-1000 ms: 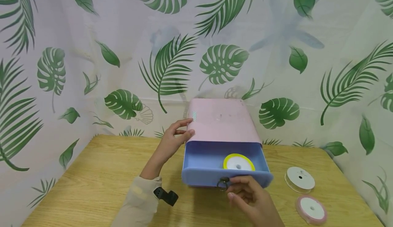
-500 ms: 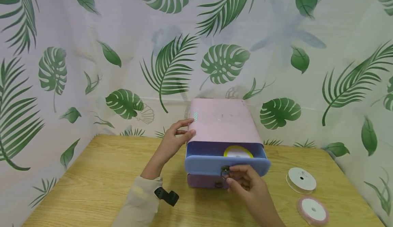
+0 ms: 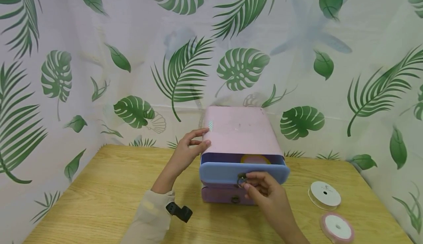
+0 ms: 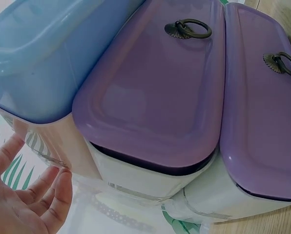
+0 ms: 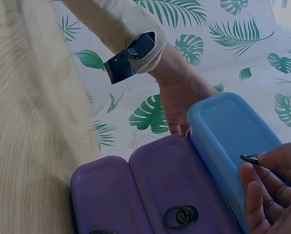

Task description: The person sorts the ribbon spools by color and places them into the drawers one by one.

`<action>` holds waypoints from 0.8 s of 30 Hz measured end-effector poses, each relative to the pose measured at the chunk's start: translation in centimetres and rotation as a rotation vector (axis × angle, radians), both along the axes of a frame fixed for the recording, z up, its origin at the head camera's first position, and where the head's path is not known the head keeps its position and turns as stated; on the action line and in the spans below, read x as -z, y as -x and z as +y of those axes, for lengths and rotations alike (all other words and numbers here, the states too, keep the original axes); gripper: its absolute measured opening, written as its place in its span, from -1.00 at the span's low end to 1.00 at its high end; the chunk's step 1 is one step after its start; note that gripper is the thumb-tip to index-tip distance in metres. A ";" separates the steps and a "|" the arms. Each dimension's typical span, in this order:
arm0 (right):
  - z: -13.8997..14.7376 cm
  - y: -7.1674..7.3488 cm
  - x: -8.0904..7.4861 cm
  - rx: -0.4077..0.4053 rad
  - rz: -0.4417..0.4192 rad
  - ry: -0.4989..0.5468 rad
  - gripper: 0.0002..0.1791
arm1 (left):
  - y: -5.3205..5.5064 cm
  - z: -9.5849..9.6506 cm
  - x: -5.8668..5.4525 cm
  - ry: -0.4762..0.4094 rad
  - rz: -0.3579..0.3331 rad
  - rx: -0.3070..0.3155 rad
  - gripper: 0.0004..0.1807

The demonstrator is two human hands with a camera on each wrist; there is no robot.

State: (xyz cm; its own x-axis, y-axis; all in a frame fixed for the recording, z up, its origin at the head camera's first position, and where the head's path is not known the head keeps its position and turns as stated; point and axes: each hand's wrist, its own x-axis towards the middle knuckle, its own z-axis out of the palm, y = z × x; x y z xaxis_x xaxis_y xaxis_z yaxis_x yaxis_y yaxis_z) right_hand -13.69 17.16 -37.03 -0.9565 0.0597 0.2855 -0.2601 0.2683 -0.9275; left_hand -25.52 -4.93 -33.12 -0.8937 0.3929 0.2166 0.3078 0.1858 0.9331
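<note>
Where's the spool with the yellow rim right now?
In the head view, the yellow-rimmed spool is inside the partly open blue drawer, right of centre, partly hidden by the drawer's front, beyond the right hand.

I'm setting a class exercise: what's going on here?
A person's right hand pinches the ring pull on the blue drawer, while their left hand touches the side of the pink drawer cabinet. The drawer is partly open, a yellow-rimmed spool inside. A white spool and a pink-rimmed spool lie on the table to the right.
</note>
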 end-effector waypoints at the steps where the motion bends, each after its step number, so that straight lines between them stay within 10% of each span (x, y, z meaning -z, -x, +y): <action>1: 0.0 0.1 0.0 -0.004 -0.003 0.004 -0.73 | 0.3 0.0 0.3 0.002 -0.004 -0.002 -0.50; 8: 0.1 0.9 -0.3 -0.001 -0.037 0.018 -0.72 | 1.9 -0.2 2.2 0.009 0.005 -0.005 -0.51; 24: 0.9 3.2 -0.3 -0.065 -0.036 0.013 -0.71 | 2.2 -0.1 2.3 0.000 0.039 -0.008 -0.54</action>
State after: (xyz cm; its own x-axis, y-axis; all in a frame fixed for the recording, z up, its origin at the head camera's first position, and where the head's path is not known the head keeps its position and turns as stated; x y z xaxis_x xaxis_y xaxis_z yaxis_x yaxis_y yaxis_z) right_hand -16.91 18.01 -36.75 -0.9681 0.0006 0.2507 -0.2433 0.2398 -0.9399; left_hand -27.76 -5.02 -35.45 -0.8878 0.3855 0.2516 0.3428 0.1889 0.9202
